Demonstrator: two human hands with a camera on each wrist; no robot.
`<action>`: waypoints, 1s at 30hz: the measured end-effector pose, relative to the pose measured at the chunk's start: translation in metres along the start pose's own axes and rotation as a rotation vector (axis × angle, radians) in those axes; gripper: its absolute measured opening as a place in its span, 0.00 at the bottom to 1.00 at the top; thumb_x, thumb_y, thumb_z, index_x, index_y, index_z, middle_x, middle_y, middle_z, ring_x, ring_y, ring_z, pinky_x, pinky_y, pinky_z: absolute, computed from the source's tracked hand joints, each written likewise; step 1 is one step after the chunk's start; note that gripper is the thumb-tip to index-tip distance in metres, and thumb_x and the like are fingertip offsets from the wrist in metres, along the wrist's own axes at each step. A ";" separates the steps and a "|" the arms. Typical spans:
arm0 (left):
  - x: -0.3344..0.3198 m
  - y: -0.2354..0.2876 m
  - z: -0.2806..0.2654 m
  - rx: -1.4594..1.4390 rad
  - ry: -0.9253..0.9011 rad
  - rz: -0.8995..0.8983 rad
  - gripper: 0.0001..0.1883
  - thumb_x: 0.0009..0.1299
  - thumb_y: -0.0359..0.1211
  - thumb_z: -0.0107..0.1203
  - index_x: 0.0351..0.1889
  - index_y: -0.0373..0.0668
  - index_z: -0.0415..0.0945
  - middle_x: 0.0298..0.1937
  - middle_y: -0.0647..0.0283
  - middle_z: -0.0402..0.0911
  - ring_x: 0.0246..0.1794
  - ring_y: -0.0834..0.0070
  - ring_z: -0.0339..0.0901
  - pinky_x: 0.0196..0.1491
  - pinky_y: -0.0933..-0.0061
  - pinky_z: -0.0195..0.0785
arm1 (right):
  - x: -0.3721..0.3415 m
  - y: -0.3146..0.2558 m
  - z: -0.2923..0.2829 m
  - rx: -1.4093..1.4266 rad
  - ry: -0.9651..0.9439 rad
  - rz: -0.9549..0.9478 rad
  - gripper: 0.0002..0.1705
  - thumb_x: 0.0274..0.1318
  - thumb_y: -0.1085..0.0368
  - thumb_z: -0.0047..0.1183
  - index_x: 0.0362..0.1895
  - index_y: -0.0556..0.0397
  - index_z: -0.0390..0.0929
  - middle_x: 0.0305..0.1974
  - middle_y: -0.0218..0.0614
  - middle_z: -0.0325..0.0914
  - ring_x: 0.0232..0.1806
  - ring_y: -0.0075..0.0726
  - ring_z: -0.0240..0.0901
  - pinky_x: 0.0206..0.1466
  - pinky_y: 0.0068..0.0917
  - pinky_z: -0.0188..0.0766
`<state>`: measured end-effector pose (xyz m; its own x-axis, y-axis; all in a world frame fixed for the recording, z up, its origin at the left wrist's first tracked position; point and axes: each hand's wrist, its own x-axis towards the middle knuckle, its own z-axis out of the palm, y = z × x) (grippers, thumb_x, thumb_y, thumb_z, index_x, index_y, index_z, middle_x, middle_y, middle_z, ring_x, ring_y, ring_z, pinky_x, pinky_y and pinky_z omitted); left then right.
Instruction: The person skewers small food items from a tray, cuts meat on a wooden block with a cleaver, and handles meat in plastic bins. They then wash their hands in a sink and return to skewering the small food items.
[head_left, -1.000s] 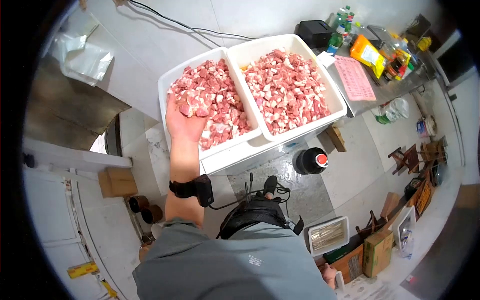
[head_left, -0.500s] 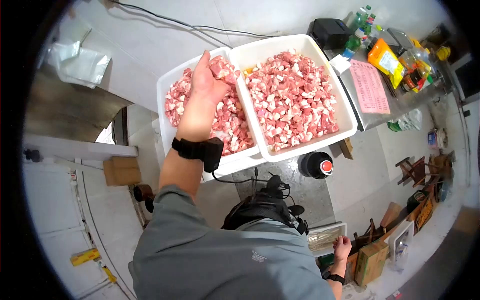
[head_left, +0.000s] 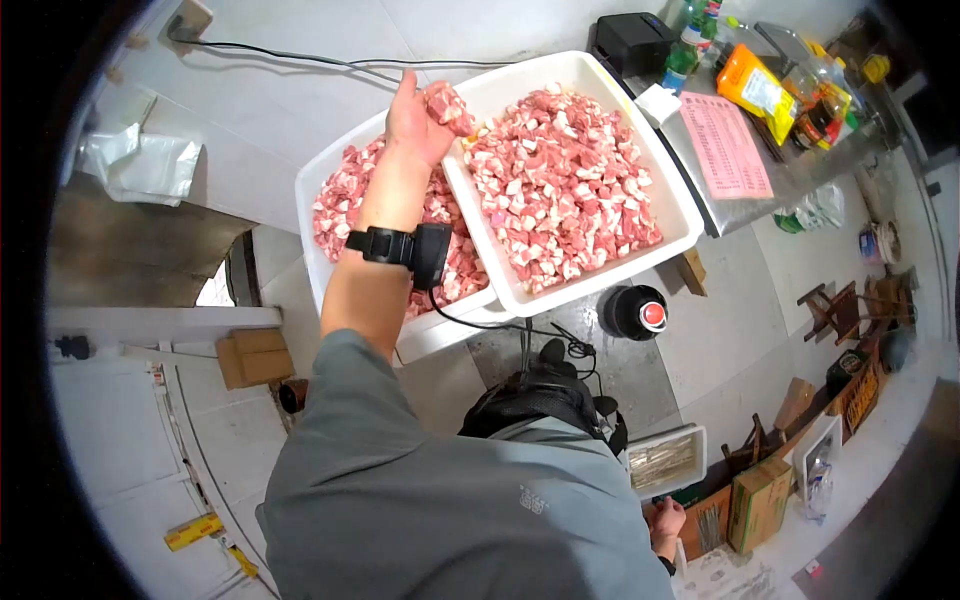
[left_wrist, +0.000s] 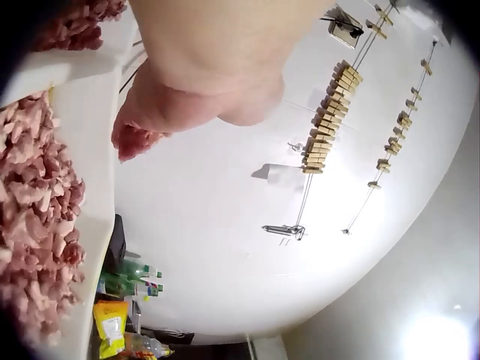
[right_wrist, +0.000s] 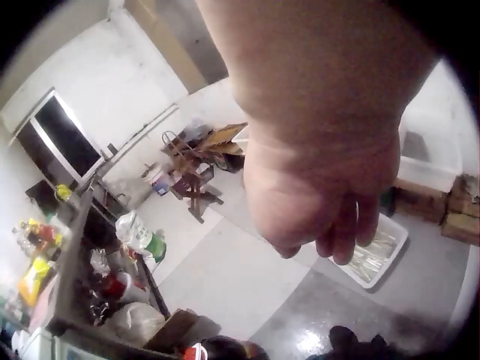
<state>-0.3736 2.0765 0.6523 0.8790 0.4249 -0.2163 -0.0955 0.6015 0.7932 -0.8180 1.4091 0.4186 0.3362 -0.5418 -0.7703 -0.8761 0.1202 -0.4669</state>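
My left hand (head_left: 412, 130) cups a clump of raw meat pieces (head_left: 448, 108) above the far end of two white tubs, near where they meet. In the left wrist view the clump shows past my fingers. Diced pink meat with white fat (head_left: 565, 190) fills much of the right tub (head_left: 688, 228). More lies in the left tub (head_left: 309, 225), partly hidden by my forearm. Down at my right side hangs my right hand (head_left: 666, 520), its fingers loosely curled with nothing seen in them. Beside it is a white tray (head_left: 701, 440) of thin sticks.
A steel counter right of the tubs bears a pink printed sheet (head_left: 727, 150), a yellow bag (head_left: 757, 92), green bottles (head_left: 688, 52) and a black box (head_left: 633, 42). A dark red-capped bottle (head_left: 637, 313) stands on the floor. Cartons (head_left: 757, 503) and wooden stools (head_left: 835, 310) line the right side.
My left hand, with meat in it, has risen from the left tub toward the far end between the tubs. My right hand came forward over the tray, then dropped back.
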 end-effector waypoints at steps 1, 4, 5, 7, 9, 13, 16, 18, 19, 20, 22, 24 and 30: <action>0.009 -0.002 0.002 -0.001 0.000 -0.006 0.36 0.76 0.56 0.32 0.63 0.29 0.56 0.54 0.50 0.70 0.53 0.56 0.70 0.55 0.46 0.62 | 0.004 0.002 0.004 0.040 0.006 -0.029 0.11 0.62 0.63 0.48 0.33 0.59 0.70 0.16 0.32 0.66 0.13 0.27 0.60 0.15 0.27 0.55; 0.026 -0.005 0.009 0.424 0.026 0.000 0.38 0.74 0.55 0.39 0.67 0.28 0.52 0.62 0.47 0.66 0.61 0.57 0.63 0.57 0.51 0.61 | 0.001 -0.016 0.010 -0.014 -0.016 -0.085 0.11 0.63 0.63 0.47 0.32 0.57 0.69 0.16 0.31 0.65 0.13 0.26 0.59 0.15 0.27 0.55; 0.020 -0.001 0.019 0.495 0.070 -0.021 0.38 0.74 0.54 0.42 0.67 0.30 0.54 0.66 0.47 0.62 0.66 0.59 0.58 0.61 0.55 0.59 | 0.004 -0.022 0.011 0.055 -0.090 -0.107 0.10 0.63 0.63 0.48 0.32 0.57 0.68 0.18 0.31 0.66 0.14 0.26 0.60 0.15 0.27 0.57; 0.009 0.005 0.027 0.520 -0.004 0.025 0.36 0.73 0.53 0.43 0.66 0.31 0.56 0.65 0.49 0.64 0.67 0.60 0.58 0.63 0.56 0.57 | 0.027 -0.011 0.005 0.206 -0.105 -0.126 0.09 0.62 0.64 0.48 0.32 0.56 0.69 0.22 0.31 0.68 0.17 0.26 0.63 0.19 0.26 0.61; 0.001 0.009 0.028 0.532 -0.127 0.084 0.29 0.74 0.50 0.45 0.60 0.34 0.65 0.59 0.53 0.71 0.61 0.65 0.66 0.62 0.60 0.60 | 0.017 -0.026 0.014 0.177 -0.082 -0.113 0.09 0.61 0.65 0.48 0.31 0.56 0.68 0.22 0.31 0.67 0.18 0.27 0.62 0.20 0.25 0.62; -0.005 -0.001 0.011 0.578 -0.274 -0.064 0.20 0.75 0.43 0.44 0.54 0.36 0.69 0.50 0.58 0.77 0.49 0.70 0.76 0.50 0.68 0.72 | 0.029 -0.025 0.017 0.167 -0.148 -0.090 0.08 0.61 0.67 0.48 0.30 0.57 0.67 0.23 0.32 0.66 0.18 0.28 0.61 0.20 0.25 0.64; -0.011 -0.015 0.005 0.598 -0.264 -0.141 0.20 0.75 0.42 0.45 0.54 0.35 0.68 0.50 0.56 0.76 0.50 0.70 0.75 0.52 0.67 0.72 | 0.031 -0.020 0.020 0.161 -0.146 -0.061 0.08 0.61 0.67 0.47 0.30 0.56 0.67 0.23 0.33 0.66 0.17 0.28 0.61 0.19 0.25 0.63; -0.016 -0.020 0.005 0.560 -0.271 -0.177 0.23 0.76 0.45 0.41 0.57 0.33 0.66 0.54 0.51 0.74 0.53 0.66 0.74 0.55 0.63 0.71 | 0.027 -0.021 0.022 0.138 -0.114 -0.052 0.08 0.61 0.67 0.47 0.30 0.56 0.66 0.23 0.33 0.66 0.17 0.28 0.61 0.19 0.26 0.63; -0.021 -0.021 0.006 0.379 -0.315 -0.226 0.25 0.77 0.47 0.39 0.58 0.34 0.64 0.55 0.50 0.74 0.53 0.64 0.75 0.54 0.63 0.71 | 0.029 -0.018 0.019 0.132 -0.112 -0.062 0.08 0.61 0.66 0.47 0.30 0.55 0.66 0.22 0.33 0.66 0.17 0.28 0.61 0.18 0.26 0.62; -0.023 -0.021 0.008 0.199 -0.359 -0.266 0.27 0.77 0.50 0.37 0.58 0.34 0.63 0.56 0.49 0.74 0.52 0.63 0.75 0.53 0.63 0.70 | 0.033 -0.017 0.020 0.129 -0.115 -0.077 0.08 0.61 0.66 0.47 0.31 0.55 0.66 0.22 0.32 0.66 0.16 0.28 0.61 0.17 0.26 0.61; -0.027 -0.021 0.011 0.124 -0.393 -0.280 0.30 0.77 0.52 0.31 0.60 0.33 0.60 0.58 0.45 0.71 0.56 0.59 0.73 0.55 0.58 0.70 | 0.037 -0.016 0.020 0.151 -0.137 -0.072 0.08 0.61 0.66 0.48 0.31 0.54 0.66 0.21 0.32 0.66 0.16 0.29 0.62 0.16 0.26 0.61; -0.032 -0.023 0.017 0.039 -0.420 -0.279 0.33 0.77 0.53 0.28 0.64 0.31 0.55 0.62 0.41 0.65 0.61 0.51 0.68 0.61 0.51 0.65 | 0.041 -0.013 0.020 0.172 -0.146 -0.061 0.08 0.60 0.65 0.48 0.31 0.54 0.66 0.21 0.32 0.66 0.16 0.30 0.63 0.15 0.26 0.60; -0.048 -0.029 0.037 0.012 -0.363 -0.309 0.33 0.77 0.53 0.29 0.65 0.32 0.53 0.67 0.41 0.58 0.66 0.50 0.62 0.64 0.49 0.60 | 0.037 -0.017 0.025 0.073 -0.098 -0.062 0.08 0.59 0.65 0.49 0.35 0.58 0.69 0.23 0.34 0.70 0.18 0.32 0.70 0.16 0.26 0.62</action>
<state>-0.3961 2.0135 0.6611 0.9720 -0.0385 -0.2320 0.2001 0.6535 0.7300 -0.7817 1.4080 0.3877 0.4244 -0.4669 -0.7758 -0.8262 0.1510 -0.5428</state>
